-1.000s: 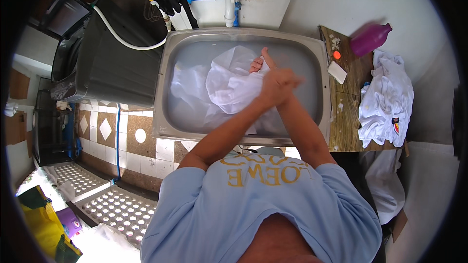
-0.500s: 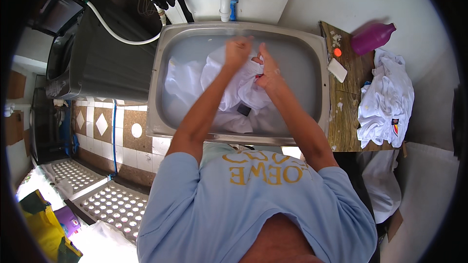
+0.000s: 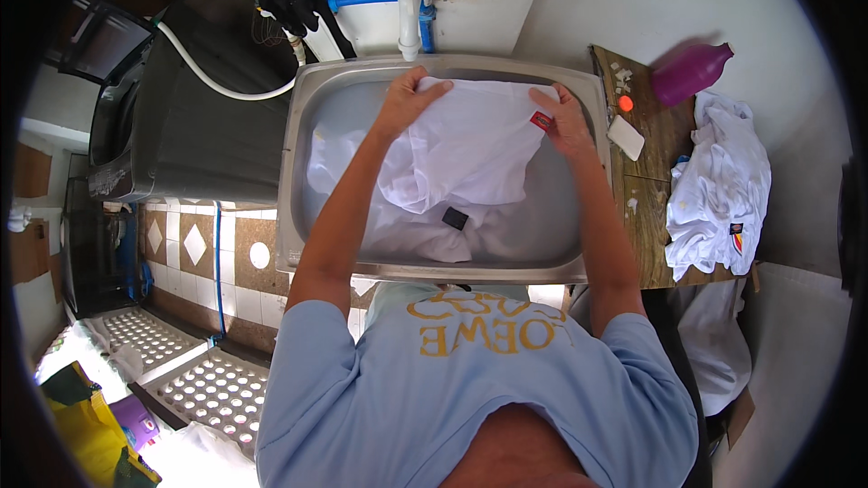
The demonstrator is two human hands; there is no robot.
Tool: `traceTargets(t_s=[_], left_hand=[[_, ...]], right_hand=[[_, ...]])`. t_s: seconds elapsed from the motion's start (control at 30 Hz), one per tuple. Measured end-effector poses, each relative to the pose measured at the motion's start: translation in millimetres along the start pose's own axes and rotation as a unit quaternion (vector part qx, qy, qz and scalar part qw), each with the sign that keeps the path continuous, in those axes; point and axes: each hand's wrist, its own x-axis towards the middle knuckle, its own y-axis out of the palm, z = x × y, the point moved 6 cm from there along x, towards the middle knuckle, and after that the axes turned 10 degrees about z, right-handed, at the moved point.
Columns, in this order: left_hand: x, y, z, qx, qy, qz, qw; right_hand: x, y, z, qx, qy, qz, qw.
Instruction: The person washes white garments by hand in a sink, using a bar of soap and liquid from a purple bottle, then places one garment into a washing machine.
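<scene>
From the head camera: one metal sink (image 3: 298,172) holds one white garment (image 3: 470,154), spread across its far half. A small red tag sits at the cloth's right top corner and a dark square tag lower in the middle. To the right, one wooden shelf (image 3: 655,208) carries one purple bottle (image 3: 689,72), one white soap bar (image 3: 626,136) and one heap of white clothes (image 3: 723,185). The left hand (image 3: 409,101) and right hand (image 3: 565,119) reach forward, arms stretched, each pinching an upper corner of the garment.
</scene>
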Motion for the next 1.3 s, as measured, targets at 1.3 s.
traceTargets(t_s=[1.3], left_hand=[[33,50,23,0.046,0.051,-0.141,0.988]], right_hand=[[15,71,-52,0.185,0.201,-0.033,0.961]])
